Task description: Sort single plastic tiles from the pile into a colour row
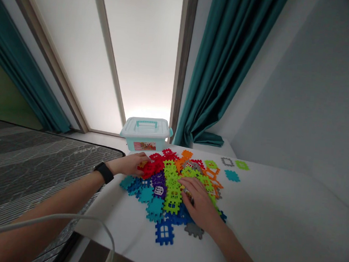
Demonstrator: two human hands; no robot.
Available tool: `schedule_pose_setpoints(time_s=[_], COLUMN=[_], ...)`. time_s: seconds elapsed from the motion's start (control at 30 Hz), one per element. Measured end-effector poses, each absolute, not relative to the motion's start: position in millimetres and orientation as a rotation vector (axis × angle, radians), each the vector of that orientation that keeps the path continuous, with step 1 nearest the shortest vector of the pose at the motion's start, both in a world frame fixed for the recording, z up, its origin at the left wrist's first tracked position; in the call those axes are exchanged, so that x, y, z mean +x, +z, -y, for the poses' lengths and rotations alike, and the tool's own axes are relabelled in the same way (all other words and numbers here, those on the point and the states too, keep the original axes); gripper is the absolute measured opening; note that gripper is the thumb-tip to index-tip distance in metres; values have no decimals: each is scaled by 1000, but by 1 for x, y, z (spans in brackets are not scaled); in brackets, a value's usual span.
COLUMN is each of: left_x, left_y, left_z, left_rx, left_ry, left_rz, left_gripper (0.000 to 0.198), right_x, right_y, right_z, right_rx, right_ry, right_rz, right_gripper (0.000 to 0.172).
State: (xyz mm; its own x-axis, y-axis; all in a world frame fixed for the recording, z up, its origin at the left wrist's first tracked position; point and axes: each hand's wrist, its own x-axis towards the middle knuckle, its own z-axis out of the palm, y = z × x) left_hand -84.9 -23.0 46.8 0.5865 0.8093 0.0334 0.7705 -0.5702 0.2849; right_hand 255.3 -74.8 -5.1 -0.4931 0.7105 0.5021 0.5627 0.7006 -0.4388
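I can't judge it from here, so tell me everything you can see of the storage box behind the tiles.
The plastic storage box is pale aqua and looks translucent, with a lighter shut lid, a teal top handle and a teal side clip. A colourful picture label marks its front. It stands upright on the white surface just behind the plastic tiles; whether they touch it cannot be told.

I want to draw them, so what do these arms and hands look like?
Both arms are bare, with no sleeves. The left hand has a black wristband on its wrist. The right hand shows no band. A thin white cable crosses in front of the left forearm.
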Motion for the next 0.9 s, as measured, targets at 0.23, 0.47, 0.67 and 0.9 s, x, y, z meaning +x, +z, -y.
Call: schedule_pose_setpoints(time_s=[0.23,0.47,0.67,0.9], left_x=[-20,41,60,68], left_y=[62,51,38,33], left_z=[36,44,41,47], left_rx=[2664,2619,2486,2467], left_ry=[397,676,901,944], left_rz=[-1326,-1275,-1089,-1030], left_gripper=[46,48,40,29], right_x=[257,268,280,279], right_y=[-3,-6,-4,-2], right_z=[73,61,55,57], right_rx=[-973,-982,-917,-888], right_ry=[311,125,70,111], right_rz=[2157,1935,1971,1927], right_gripper=[37,43,41,23])
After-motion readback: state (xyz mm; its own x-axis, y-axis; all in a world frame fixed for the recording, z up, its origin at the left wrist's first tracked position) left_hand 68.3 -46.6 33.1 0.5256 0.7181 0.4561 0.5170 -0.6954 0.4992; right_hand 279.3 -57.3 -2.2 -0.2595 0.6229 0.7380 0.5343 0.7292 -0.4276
